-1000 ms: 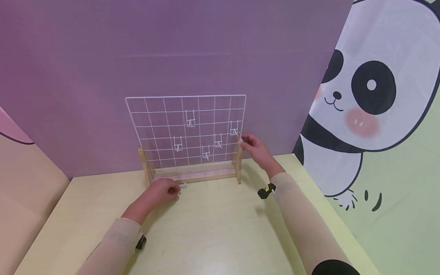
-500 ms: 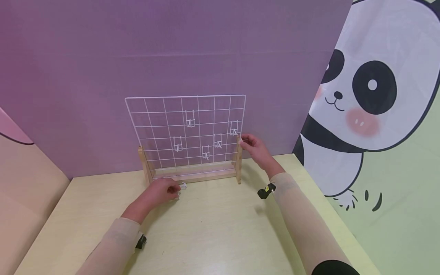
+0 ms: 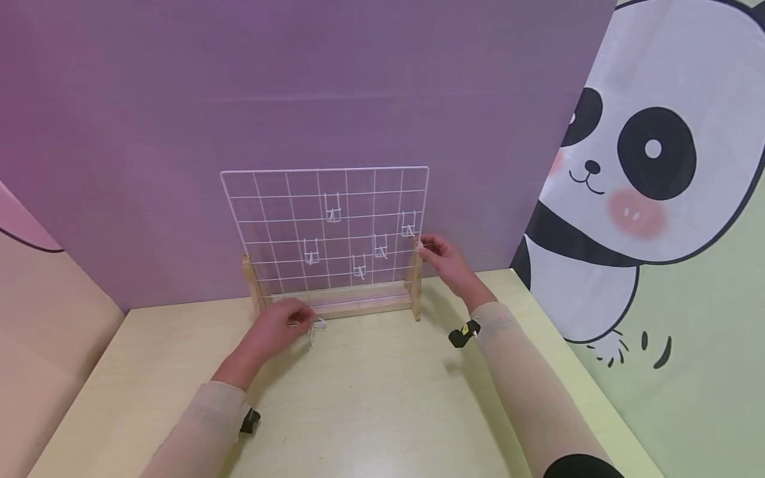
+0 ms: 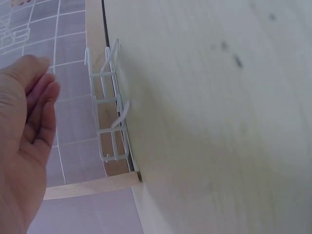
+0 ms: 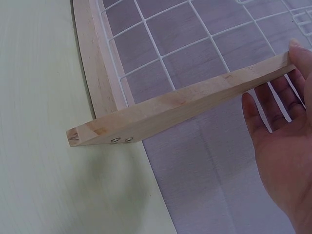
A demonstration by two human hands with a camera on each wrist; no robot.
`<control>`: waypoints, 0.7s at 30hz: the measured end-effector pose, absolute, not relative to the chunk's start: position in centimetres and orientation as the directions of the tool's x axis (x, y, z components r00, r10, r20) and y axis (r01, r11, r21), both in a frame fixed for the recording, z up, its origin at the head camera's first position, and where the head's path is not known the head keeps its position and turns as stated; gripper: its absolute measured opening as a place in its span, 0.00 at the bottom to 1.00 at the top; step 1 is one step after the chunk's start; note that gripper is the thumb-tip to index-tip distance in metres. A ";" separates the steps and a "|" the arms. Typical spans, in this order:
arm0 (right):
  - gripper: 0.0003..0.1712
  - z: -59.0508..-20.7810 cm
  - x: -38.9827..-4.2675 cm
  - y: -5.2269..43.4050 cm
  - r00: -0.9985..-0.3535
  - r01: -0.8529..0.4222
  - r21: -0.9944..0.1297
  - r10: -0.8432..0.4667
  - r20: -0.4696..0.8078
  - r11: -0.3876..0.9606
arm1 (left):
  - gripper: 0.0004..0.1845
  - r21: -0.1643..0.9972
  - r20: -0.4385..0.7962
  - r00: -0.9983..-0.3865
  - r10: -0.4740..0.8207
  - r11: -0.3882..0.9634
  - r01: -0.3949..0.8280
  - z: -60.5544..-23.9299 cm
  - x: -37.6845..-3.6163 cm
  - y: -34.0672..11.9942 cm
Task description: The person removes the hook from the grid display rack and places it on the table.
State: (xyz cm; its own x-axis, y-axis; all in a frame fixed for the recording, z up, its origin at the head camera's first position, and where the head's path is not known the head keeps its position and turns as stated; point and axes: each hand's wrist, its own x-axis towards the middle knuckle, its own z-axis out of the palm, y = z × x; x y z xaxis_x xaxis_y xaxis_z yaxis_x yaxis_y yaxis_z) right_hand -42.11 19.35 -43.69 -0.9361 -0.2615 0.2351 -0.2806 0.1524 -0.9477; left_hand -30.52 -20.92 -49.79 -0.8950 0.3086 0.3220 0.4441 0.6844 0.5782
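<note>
A white wire grid rack point(image 3: 325, 169) stands upright in a wooden stand point(image 3: 358, 308). Several white wire hooks point(image 3: 332, 216) hang on the grid. My right hand point(image 3: 449, 265) holds the top of the right wooden post point(image 5: 180, 97), thumb on its upper edge and fingers behind. At the stand's front left is my left hand point(image 3: 279, 328), fingers loosely curled and thumb against the index finger, nothing visible between them. Two loose wire hooks point(image 4: 102, 74) lie beside it against the stand's bottom bar; in the head view the hand partly covers them.
The stand is at the back of a pale wooden table point(image 3: 382, 398), close to a purple backdrop point(image 3: 358, 79). A panda picture point(image 3: 633, 226) covers the right wall. Black wrist cameras point(image 3: 464, 333) sit on both forearms.
My left hand has risen slightly beside the loose hooks, showing more of one of them. The right hand keeps its hold on the post. The head view has shifted slightly.
</note>
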 end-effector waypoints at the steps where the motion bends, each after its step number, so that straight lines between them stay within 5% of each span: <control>1: 0.21 -43.7 -42.1 19.4 -0.937 -0.278 -0.948 -0.262 0.233 0.152 | 0.07 0.579 0.343 -0.892 0.296 0.681 0.448 -49.7 -30.5 -20.9; 9: 0.21 -43.9 -42.0 19.5 -0.939 -0.273 -0.952 -0.253 0.234 0.136 | 0.08 0.615 0.447 -0.880 0.161 0.658 0.433 -48.6 -30.5 -20.2; 21: 0.19 -44.1 -42.0 19.3 -0.938 -0.277 -0.956 -0.241 0.248 0.093 | 0.13 0.811 0.486 -0.867 -0.108 0.426 0.401 -45.8 -31.0 -19.2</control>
State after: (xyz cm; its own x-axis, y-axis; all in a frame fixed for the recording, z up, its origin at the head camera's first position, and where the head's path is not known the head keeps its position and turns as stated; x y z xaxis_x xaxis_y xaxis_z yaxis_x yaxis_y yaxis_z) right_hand -42.03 19.27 -44.08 -0.9383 -0.2411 0.2481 -0.2769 0.0934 -0.9563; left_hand -30.96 -19.23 -45.77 -0.8671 -0.1085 0.4862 0.4014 0.4258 0.8109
